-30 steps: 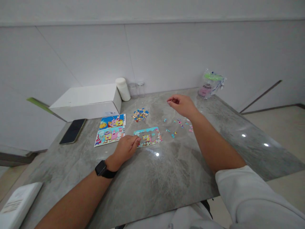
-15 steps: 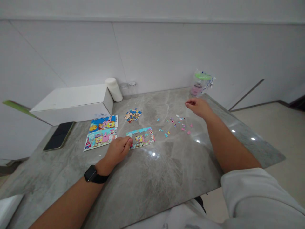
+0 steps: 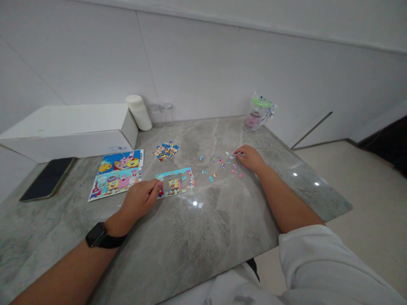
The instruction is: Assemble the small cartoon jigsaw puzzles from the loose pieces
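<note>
My left hand (image 3: 141,200), closed with the thumb on top, grips the left edge of a small, partly filled cartoon jigsaw puzzle (image 3: 174,184). Inside its frame, a yellow character section is in place, with grey gaps around it. Farther right, my right hand (image 3: 249,158) reaches down to the loose puzzle pieces (image 3: 220,159), its fingertips pinched at a small pale piece (image 3: 231,157) at their right side. The fingers partly cover this spot. Pink, blue and yellow pieces lie scattered between my hands.
A heap of puzzle pieces (image 3: 165,151) lies behind the puzzle. Left of it are a printed picture sheet (image 3: 117,173), a phone (image 3: 47,178) and a white box (image 3: 63,140). A white bottle (image 3: 140,113), clear glasses (image 3: 160,113) and a plastic-wrapped cup (image 3: 257,113) stand at the back.
My right hand has come down and nearer, from above the table behind the loose pieces to their right side. My left hand stays at the puzzle's edge. The view has shifted rightward.
</note>
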### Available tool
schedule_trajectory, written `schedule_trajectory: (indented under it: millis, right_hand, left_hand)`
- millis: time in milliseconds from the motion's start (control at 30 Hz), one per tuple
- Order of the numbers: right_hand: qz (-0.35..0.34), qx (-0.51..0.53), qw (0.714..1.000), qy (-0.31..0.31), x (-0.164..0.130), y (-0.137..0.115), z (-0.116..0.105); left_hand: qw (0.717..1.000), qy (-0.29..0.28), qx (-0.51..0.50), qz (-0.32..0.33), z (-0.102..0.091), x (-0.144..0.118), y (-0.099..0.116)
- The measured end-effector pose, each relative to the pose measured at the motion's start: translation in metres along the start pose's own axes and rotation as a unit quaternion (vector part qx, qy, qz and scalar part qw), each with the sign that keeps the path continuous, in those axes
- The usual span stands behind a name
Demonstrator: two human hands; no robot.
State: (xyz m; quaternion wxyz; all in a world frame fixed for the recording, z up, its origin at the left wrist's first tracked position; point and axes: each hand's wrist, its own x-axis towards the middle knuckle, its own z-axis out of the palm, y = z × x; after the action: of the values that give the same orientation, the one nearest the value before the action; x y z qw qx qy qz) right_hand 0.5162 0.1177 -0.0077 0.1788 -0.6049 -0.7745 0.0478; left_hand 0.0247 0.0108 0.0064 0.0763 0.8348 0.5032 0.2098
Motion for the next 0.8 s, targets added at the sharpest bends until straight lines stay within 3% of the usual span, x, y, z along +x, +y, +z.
schedule_trajectory:
  millis: [333,800]
  right_hand:
    - [-0.022,-0.024,0.999,-0.035,0.002,-0.009,0.013]
    - [-0.029,-0.027,0.998,-0.055,0.0,-0.007,0.007]
  left_hand:
    - [1.0,-0.003,-0.012,0.005,0.001,0.0,0.0]
    - [1.0,0.001,-0.018,0.009,0.003,0.001,0.0]
